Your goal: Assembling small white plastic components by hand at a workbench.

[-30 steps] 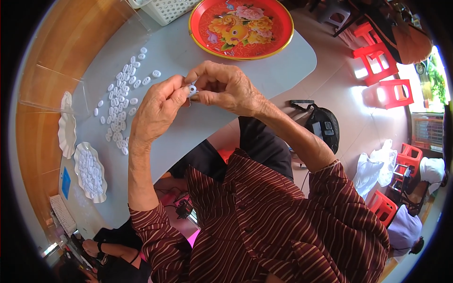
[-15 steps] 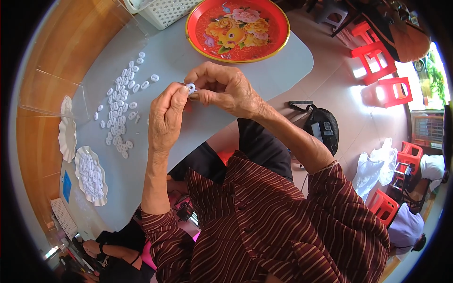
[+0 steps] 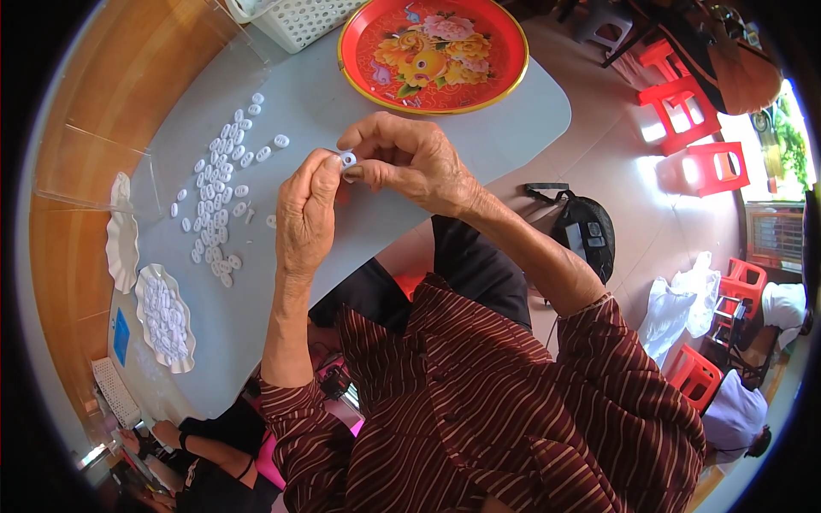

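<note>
Hands [image 3: 310, 212] — white ring [image 3: 348, 159] — slightly higher

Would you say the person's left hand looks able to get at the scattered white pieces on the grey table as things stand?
Probably yes. The left hand is pinching a small white ring together with the right hand, so it is occupied, but the scattered white pieces lie just to its left on the grey table, with nothing between.

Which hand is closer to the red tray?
Right. The right hand is just below the red tray, near its lower rim. The left hand sits lower and further left, toward the loose white pieces. Both pinch one small white piece.
</note>
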The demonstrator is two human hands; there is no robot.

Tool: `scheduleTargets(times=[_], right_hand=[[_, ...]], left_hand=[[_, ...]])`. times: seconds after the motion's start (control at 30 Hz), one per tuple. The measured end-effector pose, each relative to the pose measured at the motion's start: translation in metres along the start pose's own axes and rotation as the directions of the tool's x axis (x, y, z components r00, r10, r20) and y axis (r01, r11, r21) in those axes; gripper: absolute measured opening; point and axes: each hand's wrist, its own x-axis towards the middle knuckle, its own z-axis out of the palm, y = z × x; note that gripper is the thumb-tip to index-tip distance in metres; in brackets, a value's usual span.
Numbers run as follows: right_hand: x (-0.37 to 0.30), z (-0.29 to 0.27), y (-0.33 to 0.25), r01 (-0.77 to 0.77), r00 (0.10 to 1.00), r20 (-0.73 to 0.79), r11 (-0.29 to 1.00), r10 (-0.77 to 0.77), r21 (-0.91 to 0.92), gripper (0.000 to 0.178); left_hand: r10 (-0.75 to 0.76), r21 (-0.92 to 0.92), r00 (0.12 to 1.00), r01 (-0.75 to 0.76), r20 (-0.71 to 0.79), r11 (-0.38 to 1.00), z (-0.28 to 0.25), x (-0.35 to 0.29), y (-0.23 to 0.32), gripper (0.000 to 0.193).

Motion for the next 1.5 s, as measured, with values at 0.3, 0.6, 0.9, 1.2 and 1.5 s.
scheduleTargets(times=[0.3, 0.6, 0.9, 1.2, 1.5], right_hand=[[-0.001, 0.005, -0.009, 0.064, 0.997, -0.023, 0.970, -0.071, -0.235, 0.033], [-0.001, 0.003, -0.005, 0.169, 0.985, 0.017, 0.921, -0.174, -0.351, 0.027], [-0.005, 0.004, -0.007, 0.125, 0.992, 0.013, 0.927, -0.129, -0.353, 0.028], [-0.004, 0.002, -0.007, 0.212, 0.976, 0.025, 0.903, -0.218, -0.375, 0.026], [-0.002, 0.008, -0.014, 0.122, 0.993, 0.034, 0.951, -0.117, -0.283, 0.019]], left_hand=[[-0.030, -0.052, 0.999, 0.028, -0.029, 0.998, 0.002, -0.001, -0.003, 0.034], [0.008, -0.003, 1.000, -0.008, -0.001, 1.000, 0.002, -0.003, -0.007, 0.033], [0.045, -0.005, 0.999, -0.045, 0.012, 0.999, 0.004, -0.008, -0.007, 0.032], [-0.073, -0.075, 0.995, 0.078, 0.068, 0.994, 0.002, -0.009, 0.002, 0.030], [-0.044, -0.107, 0.999, 0.045, 0.011, 0.993, -0.003, -0.010, -0.003, 0.035]])
